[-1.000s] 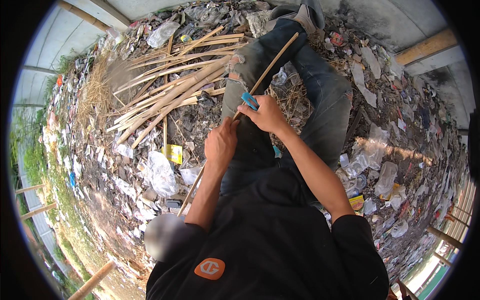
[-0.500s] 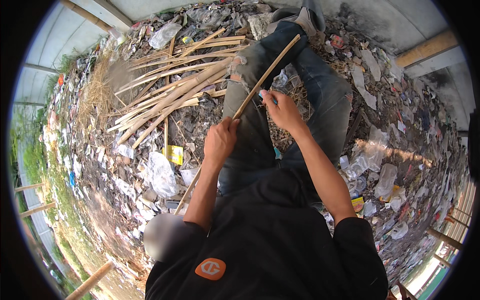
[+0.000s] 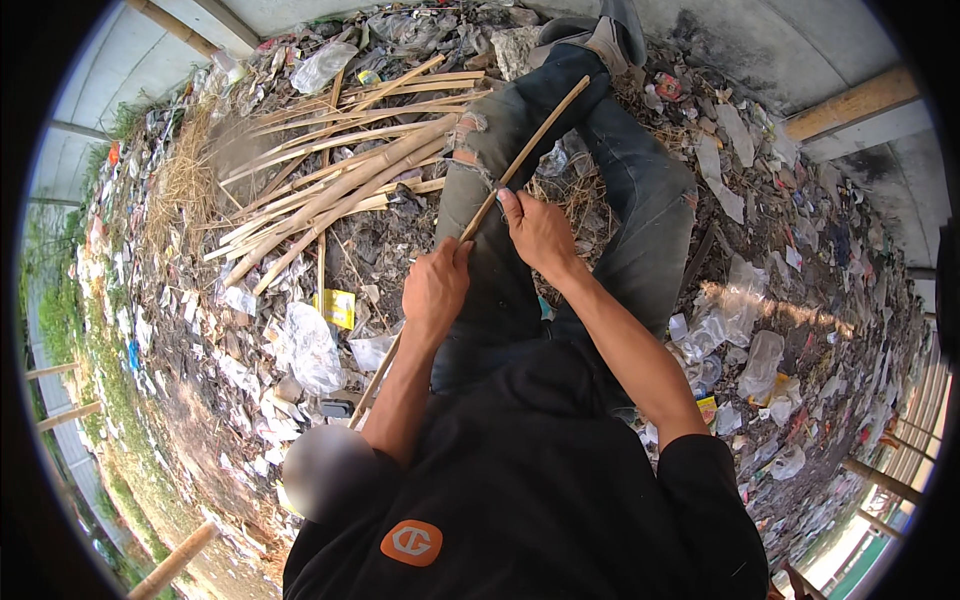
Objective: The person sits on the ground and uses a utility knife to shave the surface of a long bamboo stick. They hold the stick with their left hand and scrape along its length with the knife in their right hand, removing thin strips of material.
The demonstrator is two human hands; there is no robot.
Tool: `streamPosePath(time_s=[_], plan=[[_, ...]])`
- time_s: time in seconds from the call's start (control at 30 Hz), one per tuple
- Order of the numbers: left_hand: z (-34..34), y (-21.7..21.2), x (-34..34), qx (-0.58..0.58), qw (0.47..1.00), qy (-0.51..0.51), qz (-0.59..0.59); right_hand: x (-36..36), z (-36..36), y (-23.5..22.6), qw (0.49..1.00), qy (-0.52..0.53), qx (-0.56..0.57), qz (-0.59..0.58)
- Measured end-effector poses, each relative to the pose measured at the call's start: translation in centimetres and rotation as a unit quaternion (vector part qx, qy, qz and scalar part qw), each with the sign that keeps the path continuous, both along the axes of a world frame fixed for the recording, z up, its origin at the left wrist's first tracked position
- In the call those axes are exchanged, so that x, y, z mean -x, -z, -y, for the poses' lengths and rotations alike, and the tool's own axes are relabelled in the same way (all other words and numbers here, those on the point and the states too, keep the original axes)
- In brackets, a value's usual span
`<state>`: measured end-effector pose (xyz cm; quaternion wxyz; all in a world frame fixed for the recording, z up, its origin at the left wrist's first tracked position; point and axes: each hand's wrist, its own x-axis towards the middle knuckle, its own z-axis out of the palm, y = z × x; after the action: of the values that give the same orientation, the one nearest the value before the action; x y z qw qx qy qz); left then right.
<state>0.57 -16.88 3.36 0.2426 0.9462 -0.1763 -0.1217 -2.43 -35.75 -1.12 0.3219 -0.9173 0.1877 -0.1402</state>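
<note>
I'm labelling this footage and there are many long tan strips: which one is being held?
The strip slanting across the torn trouser leg, gripped by the left hand; the other strips lie in a loose pile.

Daylight is falling over the litter-strewn brown ground, glaring palest along its left edge. Toward the right edge, a narrow sunlit strip is crossing the shade. The crumpled clear plastic bag is catching whitish shine, while the black cloth shirt is swallowing detail. The bare left hand and bare right hand are appearing fairly sharp; a round grey patch beside the shirt is showing heavy blur. Fisheye distortion is bending the pale grey wall panels inside a black rim.
</note>
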Motion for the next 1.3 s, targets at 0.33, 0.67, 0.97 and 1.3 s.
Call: streamPosePath(time_s=[0.33, 0.67, 0.97, 1.3], plan=[[-0.1, 0.6, -0.2, 0.045, 0.998, 0.002, 0.032, 1.0, -0.6, -0.4, 0.991, -0.067, -0.106, -0.041], [-0.1, 0.5, -0.6, 0.069, 0.997, 0.009, 0.021, 0.6, 0.8, -1.4, 0.979, -0.087, -0.158, -0.093], [0.1, 0.5, -0.9, 0.037, 0.999, 0.019, 0.004, 0.5, 0.8, 0.2, 0.965, -0.11, -0.235, -0.045], [0.1, 0.4, -1.0, 0.041, 0.999, 0.019, 0.027, 0.8, -1.0, -1.6, 0.991, -0.042, -0.113, -0.05]])
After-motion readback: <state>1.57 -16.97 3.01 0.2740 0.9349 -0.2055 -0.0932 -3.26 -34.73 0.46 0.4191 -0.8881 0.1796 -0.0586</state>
